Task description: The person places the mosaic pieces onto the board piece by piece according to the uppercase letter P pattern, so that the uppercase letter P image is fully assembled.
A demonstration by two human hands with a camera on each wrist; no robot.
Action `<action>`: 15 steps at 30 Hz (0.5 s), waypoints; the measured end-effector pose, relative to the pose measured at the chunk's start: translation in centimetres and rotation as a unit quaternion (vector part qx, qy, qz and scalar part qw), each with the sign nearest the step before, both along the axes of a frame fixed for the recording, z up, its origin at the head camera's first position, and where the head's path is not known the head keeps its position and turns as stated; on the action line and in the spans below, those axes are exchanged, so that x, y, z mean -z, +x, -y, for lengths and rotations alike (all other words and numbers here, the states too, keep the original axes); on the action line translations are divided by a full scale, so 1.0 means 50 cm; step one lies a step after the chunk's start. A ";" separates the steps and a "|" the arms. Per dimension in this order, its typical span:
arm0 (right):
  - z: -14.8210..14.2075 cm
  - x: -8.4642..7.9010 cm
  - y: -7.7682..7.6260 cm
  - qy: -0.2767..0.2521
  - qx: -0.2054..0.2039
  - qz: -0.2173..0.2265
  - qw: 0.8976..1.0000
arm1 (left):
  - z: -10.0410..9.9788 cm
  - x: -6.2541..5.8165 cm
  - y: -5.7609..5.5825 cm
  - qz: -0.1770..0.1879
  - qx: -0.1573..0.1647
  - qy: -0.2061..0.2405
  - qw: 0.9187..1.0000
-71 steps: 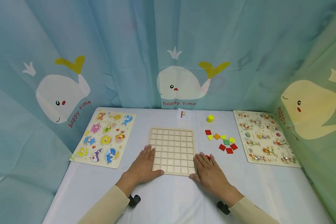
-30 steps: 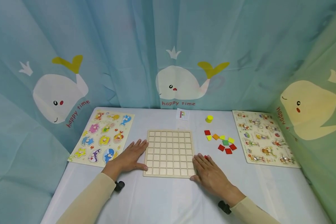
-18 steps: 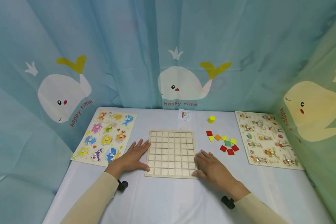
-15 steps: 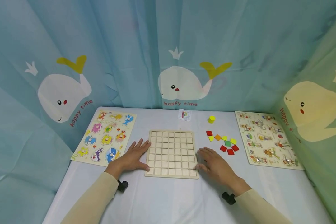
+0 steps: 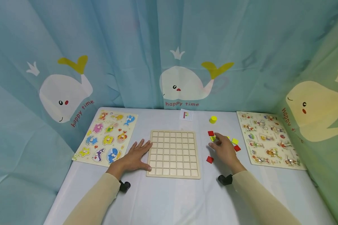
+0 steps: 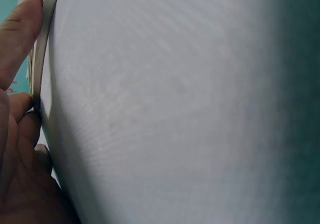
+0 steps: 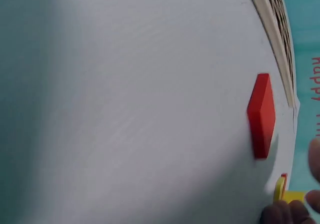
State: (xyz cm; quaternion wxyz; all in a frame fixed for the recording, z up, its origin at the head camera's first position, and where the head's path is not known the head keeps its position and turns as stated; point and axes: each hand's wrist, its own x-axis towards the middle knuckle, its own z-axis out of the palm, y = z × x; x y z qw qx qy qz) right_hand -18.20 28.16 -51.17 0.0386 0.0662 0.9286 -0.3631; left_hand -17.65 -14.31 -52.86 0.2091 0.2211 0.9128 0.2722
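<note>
A wooden grid board [image 5: 173, 154] lies flat in the middle of the table, its squares bare. My left hand [image 5: 133, 157] rests at the board's left edge, fingers spread; the left wrist view shows its thumb [image 6: 20, 32] against the board's side. Right of the board, my right hand [image 5: 224, 152] hovers over the small tiles, thumb and forefinger apart, near a yellow triangle [image 5: 212, 138]. Around it lie a red tile [image 5: 211, 133], a yellow tile [image 5: 235, 141] and another red tile [image 5: 237, 148]. The hand hides several other tiles. Nearer me lies one red diamond-shaped tile [image 5: 210, 159].
A sea-animal peg puzzle [image 5: 105, 136] lies at left, a figure puzzle [image 5: 267, 140] at right. Behind the board are a small printed pattern card [image 5: 186, 115] and a yellow cylinder [image 5: 212, 119]. A blue whale-print curtain [image 5: 140, 62] surrounds the table.
My right hand has left the board's right edge and moved up and right over the tiles, uncovering the red diamond tile. Earlier, my left hand shifted left along with the board's left edge.
</note>
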 end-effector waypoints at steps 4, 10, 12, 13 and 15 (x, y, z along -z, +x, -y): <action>0.008 0.007 -0.012 0.017 0.016 0.016 1.000 | -0.001 0.002 -0.002 0.001 -0.002 0.003 1.000; 0.013 0.016 -0.023 0.050 0.024 0.012 0.998 | -0.003 0.001 -0.001 0.006 -0.003 0.005 1.000; 0.015 0.017 -0.024 0.058 0.018 0.009 0.998 | -0.002 0.000 -0.001 0.007 -0.004 0.003 1.000; 0.015 0.018 -0.023 0.059 0.012 0.004 0.998 | -0.002 0.000 0.000 0.008 -0.005 0.002 1.000; 0.014 0.021 -0.020 0.055 -0.004 -0.004 0.998 | -0.002 0.000 0.000 0.008 -0.008 0.000 1.000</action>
